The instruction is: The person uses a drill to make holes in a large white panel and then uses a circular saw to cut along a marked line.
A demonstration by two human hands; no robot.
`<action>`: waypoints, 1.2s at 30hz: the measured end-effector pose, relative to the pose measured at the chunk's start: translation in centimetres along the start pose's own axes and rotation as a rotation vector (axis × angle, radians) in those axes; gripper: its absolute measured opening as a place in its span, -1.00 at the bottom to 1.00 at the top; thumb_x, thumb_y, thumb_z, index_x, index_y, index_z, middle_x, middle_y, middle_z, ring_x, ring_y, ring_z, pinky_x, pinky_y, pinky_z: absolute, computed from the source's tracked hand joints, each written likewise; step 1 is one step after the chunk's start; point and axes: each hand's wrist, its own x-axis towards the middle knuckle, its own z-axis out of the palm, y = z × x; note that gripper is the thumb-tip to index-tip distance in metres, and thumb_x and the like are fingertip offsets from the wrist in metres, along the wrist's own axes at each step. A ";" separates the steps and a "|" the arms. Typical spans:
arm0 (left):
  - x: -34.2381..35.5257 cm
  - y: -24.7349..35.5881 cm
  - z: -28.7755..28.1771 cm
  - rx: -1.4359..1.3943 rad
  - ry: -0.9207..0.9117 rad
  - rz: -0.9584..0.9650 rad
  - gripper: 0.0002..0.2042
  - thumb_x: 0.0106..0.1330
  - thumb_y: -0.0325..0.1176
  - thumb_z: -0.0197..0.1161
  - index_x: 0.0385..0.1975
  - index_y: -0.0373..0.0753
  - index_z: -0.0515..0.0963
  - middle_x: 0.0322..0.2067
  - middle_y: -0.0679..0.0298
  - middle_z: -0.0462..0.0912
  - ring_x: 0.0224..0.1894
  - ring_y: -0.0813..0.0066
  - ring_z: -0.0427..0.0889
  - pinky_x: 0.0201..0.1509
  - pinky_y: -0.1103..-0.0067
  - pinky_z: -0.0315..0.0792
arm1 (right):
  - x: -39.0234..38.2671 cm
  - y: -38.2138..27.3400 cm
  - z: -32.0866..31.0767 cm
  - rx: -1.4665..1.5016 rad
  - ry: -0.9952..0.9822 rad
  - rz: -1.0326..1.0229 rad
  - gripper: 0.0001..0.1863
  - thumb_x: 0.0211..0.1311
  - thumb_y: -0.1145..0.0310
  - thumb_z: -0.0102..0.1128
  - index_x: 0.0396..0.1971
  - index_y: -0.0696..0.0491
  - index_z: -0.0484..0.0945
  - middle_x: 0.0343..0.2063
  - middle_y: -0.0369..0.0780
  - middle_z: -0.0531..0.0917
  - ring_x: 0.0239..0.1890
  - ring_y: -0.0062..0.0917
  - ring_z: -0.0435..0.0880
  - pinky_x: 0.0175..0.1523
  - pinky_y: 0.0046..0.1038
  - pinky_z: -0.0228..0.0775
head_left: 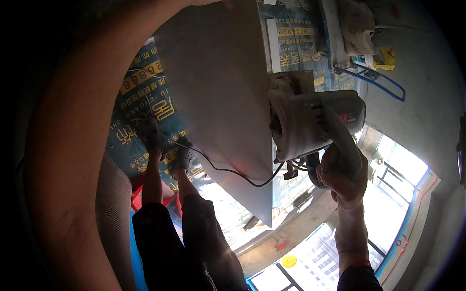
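Note:
My right hand (339, 177) is wrapped round the rear handle of a dusty grey corded power saw, probably a circular saw (303, 121). Its base lies against the right edge of a large, smooth grey panel (218, 87), and the blade is hidden. From the saw a black cord (225, 170) hangs across the panel's lower part. My left arm reaches up along the left side to the panel's top end. Only a sliver of my left hand (204, 1) shows at the upper rim, its fingers out of the picture.
Printed green floor covering (165, 104) lies below, under my feet in dark clogs (183, 156). A blue-framed handle (378, 82) and a yellow box (386, 58) are at upper right. Bright windows (315, 252) run along the lower right, with a red cord (407, 237) beside them.

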 end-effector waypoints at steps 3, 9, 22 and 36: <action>-0.1 0.0 -0.1 0.008 -0.009 -0.002 -0.63 -0.10 -0.51 0.40 -0.18 -0.22 0.62 -0.12 0.27 0.58 0.09 0.28 0.46 0.34 0.24 0.23 | -0.2 0.2 0.1 0.029 0.006 -0.004 0.04 -0.43 0.43 0.03 0.34 0.37 0.19 -0.66 -0.36 0.48 -0.68 -0.82 0.34 -0.51 -0.77 0.09; -0.2 0.0 -0.1 -0.001 0.012 0.008 -0.60 -0.12 -0.46 0.46 -0.18 -0.23 0.62 -0.15 0.27 0.57 0.08 0.27 0.46 0.33 0.24 0.23 | -0.4 0.1 -0.1 -0.012 -0.014 0.001 0.04 -0.43 0.43 0.02 0.34 0.37 0.19 -0.68 -0.36 0.46 -0.68 -0.81 0.37 -0.50 -0.77 0.15; 0.0 0.1 0.0 0.008 0.037 0.005 -0.62 -0.12 -0.41 0.48 -0.21 -0.24 0.61 -0.15 0.27 0.58 0.06 0.29 0.46 0.33 0.26 0.24 | -0.8 0.4 -0.3 -0.030 -0.025 0.009 0.05 -0.43 0.44 0.00 0.35 0.38 0.17 -0.72 -0.36 0.45 -0.70 -0.81 0.37 -0.50 -0.78 0.17; 0.0 0.2 -0.1 -0.014 -0.002 -0.018 -0.60 -0.10 -0.44 0.46 -0.16 -0.24 0.62 -0.13 0.27 0.57 0.09 0.28 0.45 0.39 0.23 0.20 | -1.6 0.8 -0.5 -0.019 -0.017 0.041 0.02 -0.41 0.50 -0.02 0.35 0.37 0.19 -0.74 -0.38 0.43 -0.72 -0.82 0.35 -0.51 -0.79 0.14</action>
